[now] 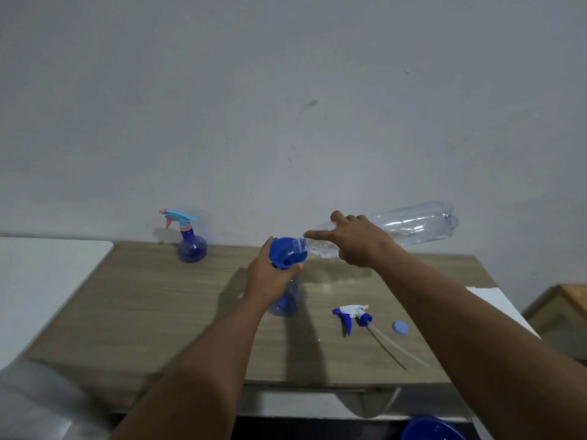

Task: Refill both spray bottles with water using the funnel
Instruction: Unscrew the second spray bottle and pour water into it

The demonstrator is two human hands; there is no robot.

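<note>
My left hand (270, 276) grips a blue funnel (286, 252) that sits in the neck of an open purple spray bottle (287, 301) standing mid-table. My right hand (355, 239) holds a large clear plastic bottle (413, 222) tipped almost flat, its mouth resting in the funnel. A little water shows near that bottle's neck. A second purple spray bottle (191, 246), with a light blue and pink trigger head screwed on, stands at the back left. A blue and white trigger head (352, 315) with its long tube lies on the table to the right.
A small light blue cap (400, 327) lies right of the loose trigger head. The wooden table (143, 306) stands against a grey wall. A white surface (47, 271) adjoins it at left. A blue bowl rim (428, 428) shows at the bottom right.
</note>
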